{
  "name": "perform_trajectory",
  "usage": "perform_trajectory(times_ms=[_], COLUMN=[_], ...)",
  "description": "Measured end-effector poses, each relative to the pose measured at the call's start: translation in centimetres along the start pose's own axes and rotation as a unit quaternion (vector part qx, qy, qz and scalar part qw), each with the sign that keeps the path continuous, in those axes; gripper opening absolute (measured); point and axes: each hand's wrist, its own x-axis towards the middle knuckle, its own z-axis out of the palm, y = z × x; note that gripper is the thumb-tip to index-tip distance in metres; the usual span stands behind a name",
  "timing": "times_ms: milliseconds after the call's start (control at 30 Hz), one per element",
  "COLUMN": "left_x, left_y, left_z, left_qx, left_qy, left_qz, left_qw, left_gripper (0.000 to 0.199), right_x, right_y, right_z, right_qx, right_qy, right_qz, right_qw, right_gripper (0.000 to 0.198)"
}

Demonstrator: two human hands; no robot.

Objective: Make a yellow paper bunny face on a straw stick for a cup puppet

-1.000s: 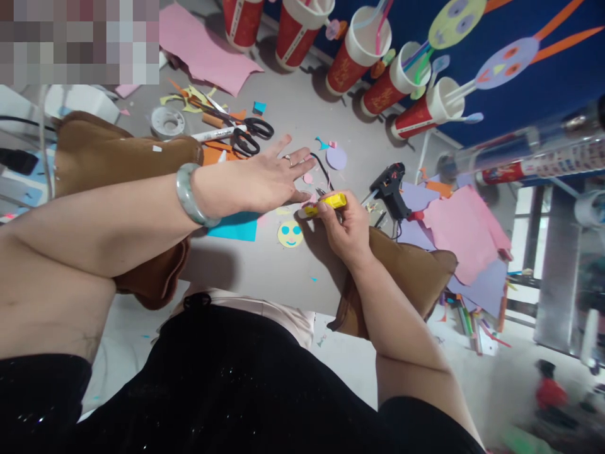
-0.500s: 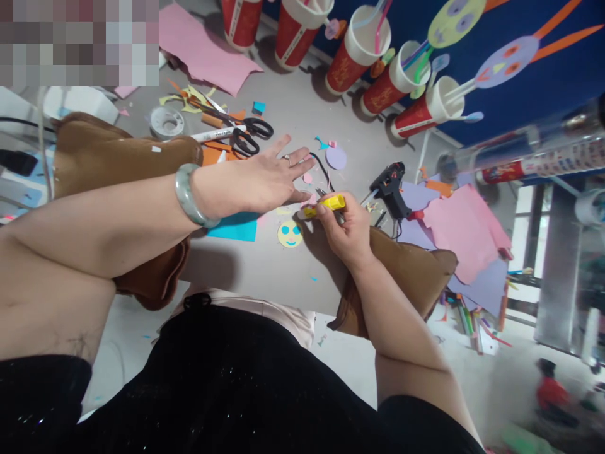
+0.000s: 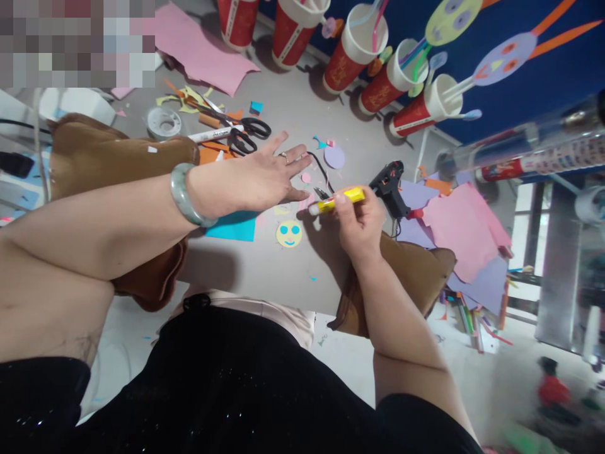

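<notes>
My right hand (image 3: 362, 227) grips a yellow glue stick (image 3: 353, 195), its pale end pointing left, just above the table. My left hand (image 3: 265, 180) is spread with its palm down, and nothing shows in its fingers. Below the glue stick's tip lies a small round yellow paper face (image 3: 288, 234) with blue eyes and a smile. A blue paper sheet (image 3: 231, 228) is partly under my left forearm. Small scraps and a purple paper circle (image 3: 334, 157) lie beyond my fingertips.
Black-handled scissors (image 3: 243, 144), a marker (image 3: 217, 134) and a tape roll (image 3: 163, 122) lie at left. A black glue gun (image 3: 391, 189) stands at right. Several red cups (image 3: 343, 66) line the back. Brown cushions (image 3: 416, 271) rest by both arms; pink paper (image 3: 467, 230) lies at right.
My right hand has shifted a little right with the glue stick, and more of the yellow barrel shows. My left hand stays spread in nearly the same place.
</notes>
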Motion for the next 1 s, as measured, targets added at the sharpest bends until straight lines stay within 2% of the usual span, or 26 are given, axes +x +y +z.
perform_trajectory(times_ms=[100, 267, 500, 667, 867, 1000], left_x=[-0.1, 0.0, 0.6, 0.5, 0.5, 0.6], left_y=[-0.1, 0.0, 0.6, 0.9, 0.9, 0.9], left_z=[0.0, -0.2, -0.7, -0.6, -0.8, -0.4], left_qx=[-0.03, -0.049, -0.013, -0.011, -0.011, -0.015], left_qy=[0.013, 0.039, -0.037, -0.045, -0.059, -0.044], left_qz=[0.0, 0.007, 0.014, 0.013, 0.013, 0.0], left_qw=[0.999, 0.998, 0.999, 0.999, 0.998, 0.999], left_gripper=[0.043, 0.045, 0.047, 0.051, 0.056, 0.05], right_x=[0.3, 0.3, 0.0, 0.2, 0.0, 0.1], right_y=[0.2, 0.2, 0.0, 0.0, 0.2, 0.1], right_z=[-0.4, -0.8, -0.4, -0.4, -0.3, -0.1], right_qx=[-0.004, -0.084, -0.145, -0.15, -0.148, -0.147], right_qy=[0.045, 0.022, -0.006, -0.045, -0.009, -0.031], right_qz=[-0.005, -0.026, -0.052, -0.063, -0.053, -0.067], right_qw=[0.999, 0.996, 0.988, 0.986, 0.988, 0.986], right_gripper=[0.034, 0.035, 0.034, 0.033, 0.032, 0.033])
